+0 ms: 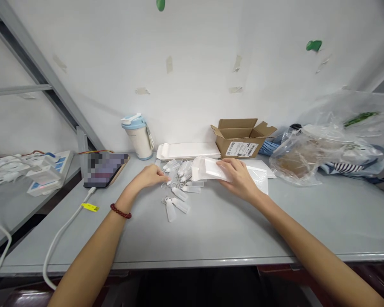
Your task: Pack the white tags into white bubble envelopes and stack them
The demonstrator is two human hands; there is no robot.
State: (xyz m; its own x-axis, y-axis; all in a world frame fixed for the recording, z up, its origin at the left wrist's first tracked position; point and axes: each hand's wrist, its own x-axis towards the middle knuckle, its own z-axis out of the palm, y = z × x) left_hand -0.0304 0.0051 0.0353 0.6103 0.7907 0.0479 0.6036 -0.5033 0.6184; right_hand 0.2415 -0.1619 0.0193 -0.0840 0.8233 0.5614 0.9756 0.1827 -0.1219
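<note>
Our right hand (238, 178) grips a slim white carton (211, 169), fingers over its top and the thumb hidden beneath or behind it. The hand covers the carton's right end; its left end shows folded flaps, but we cannot see what is inside.

Our left hand (152, 175) is at the left edge of a pile of small squeeze bottles (180, 194), thumb and fingers close together. We cannot tell whether the fingertips pinch a bottle or only meet beside one. The bottles overlap too much for us to count. They are translucent, whitish and empty-looking, with narrow tips and thin loops by the caps; most lie bunched on the grey table (230, 230) just left of the carton, and two lie nearer the front edge.

Behind them lies a long white box (192, 150), its lower edge partly hidden. Beside it stands an open cardboard box (241, 138), its label print too small to read and its inside mostly out of sight. The screen of the phone (104, 169) at left is pixelated, and both our forearms are cut off below.
</note>
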